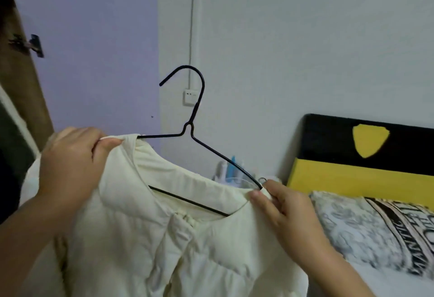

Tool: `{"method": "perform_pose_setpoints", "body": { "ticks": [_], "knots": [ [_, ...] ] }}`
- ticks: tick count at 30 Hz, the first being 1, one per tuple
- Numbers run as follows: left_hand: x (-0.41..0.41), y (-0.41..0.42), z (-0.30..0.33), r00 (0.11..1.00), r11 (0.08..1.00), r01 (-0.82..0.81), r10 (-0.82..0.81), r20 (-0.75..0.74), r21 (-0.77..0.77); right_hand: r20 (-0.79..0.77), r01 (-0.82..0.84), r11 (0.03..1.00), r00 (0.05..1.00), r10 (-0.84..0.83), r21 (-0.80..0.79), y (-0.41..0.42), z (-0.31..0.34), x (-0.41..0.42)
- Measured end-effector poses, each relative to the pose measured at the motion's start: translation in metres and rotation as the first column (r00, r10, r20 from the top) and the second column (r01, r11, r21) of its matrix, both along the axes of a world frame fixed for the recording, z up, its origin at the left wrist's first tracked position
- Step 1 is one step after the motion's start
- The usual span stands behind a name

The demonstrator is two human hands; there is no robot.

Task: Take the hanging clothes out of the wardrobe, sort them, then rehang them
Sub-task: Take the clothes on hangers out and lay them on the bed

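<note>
A cream padded garment [178, 238] hangs on a black wire hanger [199, 113] held up in front of me. The hanger's hook points up and to the left, free of any rail. My left hand [72, 162] grips the garment's left shoulder over the hanger's end. My right hand [284, 212] pinches the right shoulder where the hanger's arm enters the cloth. The hanger's bottom bar shows through the open neck.
A bed with a patterned pillow [375, 231] and a black-and-yellow headboard [366, 155] lies at the right. A brown wardrobe edge [25, 90] with dark clothes stands at the far left. A white wall socket [190, 97] sits behind the hanger.
</note>
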State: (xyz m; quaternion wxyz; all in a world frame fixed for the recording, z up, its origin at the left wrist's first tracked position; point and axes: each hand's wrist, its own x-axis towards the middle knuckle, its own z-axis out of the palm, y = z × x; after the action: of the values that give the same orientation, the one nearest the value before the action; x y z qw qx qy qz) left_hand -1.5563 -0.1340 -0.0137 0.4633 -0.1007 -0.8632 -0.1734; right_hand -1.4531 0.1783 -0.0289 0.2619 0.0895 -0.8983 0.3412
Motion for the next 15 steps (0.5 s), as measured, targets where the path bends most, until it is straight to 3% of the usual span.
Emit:
{"method": "perform_pose_setpoints", "body": {
  "ticks": [8, 15],
  "knots": [
    [0.032, 0.127, -0.025, 0.949, 0.950, 0.312, -0.311, 0.049, -0.001, 0.030, 0.299, 0.954, 0.954, -0.299, -0.005, 0.086, -0.014, 0.132],
    [0.112, 0.235, -0.038, 0.871, 0.872, 0.490, -0.488, 0.050, -0.023, 0.059, 0.493, 0.870, 0.868, -0.494, 0.026, 0.146, -0.021, 0.260]
  ]
}}
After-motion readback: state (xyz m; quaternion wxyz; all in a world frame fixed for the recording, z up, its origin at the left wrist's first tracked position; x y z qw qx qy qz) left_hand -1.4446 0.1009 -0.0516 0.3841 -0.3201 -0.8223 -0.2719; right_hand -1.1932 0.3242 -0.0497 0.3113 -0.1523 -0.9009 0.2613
